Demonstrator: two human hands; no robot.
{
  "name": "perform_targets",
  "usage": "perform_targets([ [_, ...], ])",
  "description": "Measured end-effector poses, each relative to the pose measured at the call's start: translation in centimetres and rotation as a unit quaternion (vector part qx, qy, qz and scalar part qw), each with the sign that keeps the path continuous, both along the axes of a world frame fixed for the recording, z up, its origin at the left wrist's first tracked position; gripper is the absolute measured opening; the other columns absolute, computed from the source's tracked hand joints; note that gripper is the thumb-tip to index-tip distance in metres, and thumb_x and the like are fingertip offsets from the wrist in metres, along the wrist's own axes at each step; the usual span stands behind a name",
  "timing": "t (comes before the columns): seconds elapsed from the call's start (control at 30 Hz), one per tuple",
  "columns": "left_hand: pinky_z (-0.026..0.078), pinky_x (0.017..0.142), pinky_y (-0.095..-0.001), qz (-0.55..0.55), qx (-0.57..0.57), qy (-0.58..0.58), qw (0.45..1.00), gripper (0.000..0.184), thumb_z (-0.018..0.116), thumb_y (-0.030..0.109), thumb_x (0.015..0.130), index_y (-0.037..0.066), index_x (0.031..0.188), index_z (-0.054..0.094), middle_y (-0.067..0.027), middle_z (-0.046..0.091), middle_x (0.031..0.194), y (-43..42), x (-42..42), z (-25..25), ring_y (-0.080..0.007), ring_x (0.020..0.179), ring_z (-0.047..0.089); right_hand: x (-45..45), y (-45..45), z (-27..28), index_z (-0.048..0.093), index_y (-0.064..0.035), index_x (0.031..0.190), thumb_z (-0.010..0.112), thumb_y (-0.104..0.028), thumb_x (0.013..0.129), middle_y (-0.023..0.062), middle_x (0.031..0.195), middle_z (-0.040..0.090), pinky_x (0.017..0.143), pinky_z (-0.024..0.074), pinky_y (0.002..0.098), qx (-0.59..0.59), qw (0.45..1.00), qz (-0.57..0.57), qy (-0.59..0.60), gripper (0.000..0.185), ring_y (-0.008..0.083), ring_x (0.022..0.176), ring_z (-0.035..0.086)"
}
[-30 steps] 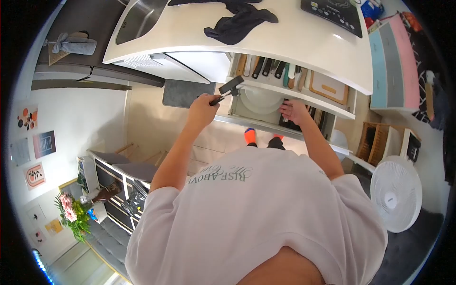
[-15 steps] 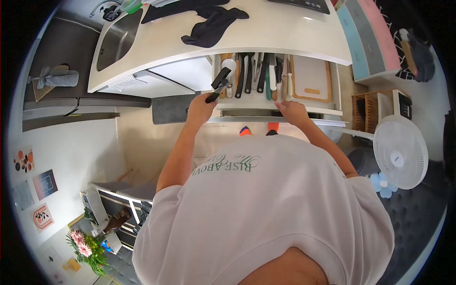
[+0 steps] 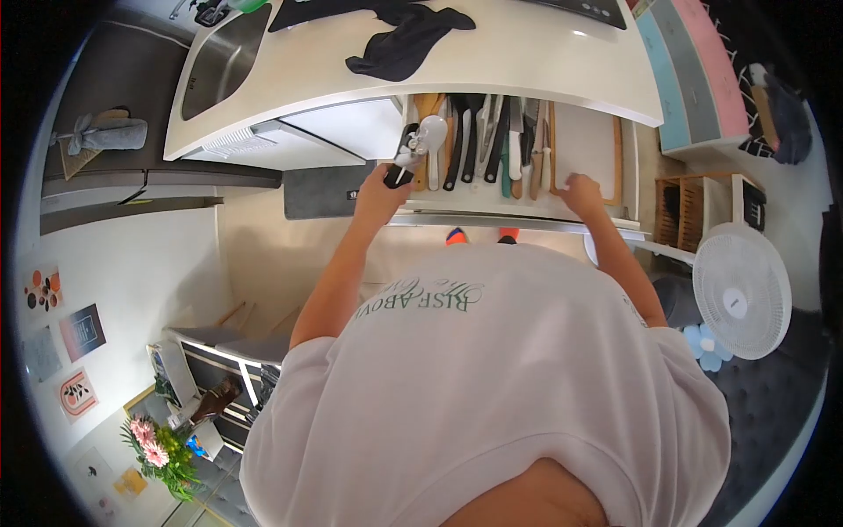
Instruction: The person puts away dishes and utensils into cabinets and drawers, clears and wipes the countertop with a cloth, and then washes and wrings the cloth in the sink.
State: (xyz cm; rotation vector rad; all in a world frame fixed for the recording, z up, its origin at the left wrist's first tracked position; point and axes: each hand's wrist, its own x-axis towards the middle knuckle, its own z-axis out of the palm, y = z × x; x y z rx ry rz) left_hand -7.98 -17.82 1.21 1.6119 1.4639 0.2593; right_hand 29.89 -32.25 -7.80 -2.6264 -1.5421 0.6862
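Note:
My left hand [image 3: 381, 193], closed, holds a black-and-silver tool that looks like a can opener [image 3: 405, 158] over the left end of an open drawer [image 3: 479, 202]. Right beside it is a round, clear-looking utensil head [image 3: 431, 132]. My right hand [image 3: 582, 195] has its fingers curled at the front of a wood-edged cutting board [image 3: 587, 140] and covers the board's handle slot. Between my hands lie several knives and utensils, among them black handles [image 3: 452, 162], a green handle [image 3: 506, 180] and a white-handled knife [image 3: 515, 158].
Above the drawer is a white countertop [image 3: 492, 61] with a black cloth [image 3: 395, 44] on it. A sink [image 3: 224, 66] is at the left. To the right stand a white fan [image 3: 742, 290] and a pastel drawer unit [image 3: 689, 70]. A grey mat [image 3: 320, 193] lies on the floor.
My right hand has moved right, from near the knife handles to the cutting board's front. The tool in my left hand has turned, bringing its metal part into view.

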Motion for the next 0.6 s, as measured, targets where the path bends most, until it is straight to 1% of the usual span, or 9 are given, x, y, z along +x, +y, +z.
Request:
perform_targets([
  [0.03,0.047,0.069,-0.0309,0.021,-0.028,-0.024,0.999,0.037,0.074,0.022,0.07,0.0,0.096,0.06,-0.0071,0.063,0.075,0.1,0.4,-0.6,-0.017,0.073,0.062,1.3,-0.3,-1.0,0.065,-0.0056,0.089,0.062,-0.02,0.076,0.0139,0.088,0.064,0.078,0.0475,0.0421,-0.002,1.0,0.022,-0.018,0.02,0.0352,0.087,0.06],
  [0.1,0.047,0.071,-0.0344,0.015,-0.033,-0.03,0.999,0.048,0.076,0.028,0.065,0.0,0.1,0.059,-0.0125,0.065,0.083,0.3,1.4,-1.9,-0.0236,0.079,0.063,3.8,-1.1,-4.5,0.065,-0.0055,0.087,0.062,-0.014,0.073,0.0144,0.087,0.064,0.077,0.0475,0.0424,-0.006,0.996,0.065,-0.054,0.017,0.0349,0.087,0.06],
  [0.13,0.048,0.072,-0.0362,0.011,-0.035,-0.033,0.999,0.053,0.078,0.031,0.063,0.0,0.101,0.058,-0.0152,0.066,0.086,0.5,2.1,-2.6,-0.0269,0.082,0.064,3.5,-0.9,-3.6,0.065,-0.005,0.087,0.061,-0.012,0.072,0.0151,0.088,0.063,0.077,0.0475,0.0423,-0.001,0.997,0.061,-0.045,0.017,0.0349,0.087,0.06],
  [0.23,0.048,0.077,-0.0374,0.031,0.025,-0.046,0.998,0.061,0.078,0.031,0.062,-0.001,0.109,0.054,-0.0184,0.064,0.095,0.7,4.8,-5.1,-0.0302,0.088,0.063,3.1,-1.4,-0.9,0.064,-0.0043,0.088,0.058,-0.009,0.071,0.0173,0.09,0.063,0.077,0.0474,0.0419,0.007,0.999,0.043,-0.015,0.018,0.0348,0.087,0.059],
  [0.33,0.048,0.082,-0.0394,0.055,0.133,-0.033,0.989,0.062,0.076,0.029,0.065,0.0,0.114,0.05,-0.0215,0.062,0.102,1.2,7.8,-7.3,-0.034,0.095,0.061,3.2,-1.3,-0.7,0.064,-0.0054,0.09,0.06,-0.01,0.071,0.0183,0.092,0.062,0.078,0.0473,0.0413,0.02,1.0,0.015,0.005,0.02,0.0349,0.088,0.059],
  [0.43,0.047,0.085,-0.0411,0.101,0.067,-0.003,0.993,0.061,0.072,0.027,0.067,0.0,0.116,0.048,-0.0233,0.061,0.104,2.4,9.8,-8.0,-0.0361,0.1,0.059,3.4,-1.7,-1.5,0.064,-0.0075,0.094,0.061,-0.011,0.071,0.0167,0.093,0.062,0.078,0.0478,0.0405,0.035,0.999,-0.009,0.011,0.023,0.0341,0.088,0.06],
  [0.5,0.046,0.087,-0.0416,0.111,0.061,0.033,0.991,0.06,0.07,0.027,0.069,0.0,0.117,0.047,-0.0238,0.06,0.106,2.5,10.4,-8.3,-0.0362,0.101,0.058,3.6,-1.9,-1.6,0.064,-0.0108,0.099,0.06,-0.01,0.072,0.0142,0.095,0.061,0.08,0.0483,0.0401,0.025,0.999,-0.015,0.019,0.027,0.0329,0.089,0.06],
  [0.53,0.045,0.087,-0.0419,0.116,0.057,0.05,0.99,0.06,0.069,0.026,0.069,0.0,0.118,0.047,-0.024,0.06,0.107,2.6,10.6,-8.5,-0.0362,0.102,0.058,3.6,-2.1,-1.4,0.064,-0.0103,0.099,0.061,-0.012,0.072,0.014,0.095,0.062,0.08,0.0484,0.0399,0.033,0.999,-0.016,0.027,0.027,0.0328,0.089,0.06],
  [0.6,0.044,0.089,-0.0429,0.111,0.044,0.045,0.992,0.062,0.068,0.027,0.07,0.001,0.121,0.045,-0.0238,0.057,0.111,2.6,10.9,-9.1,-0.0369,0.104,0.056,3.6,-2.5,-1.1,0.064,-0.0093,0.098,0.063,-0.015,0.072,0.0136,0.095,0.062,0.079,0.0485,0.0393,0.05,0.998,-0.021,0.042,0.026,0.0325,0.088,0.06],
])
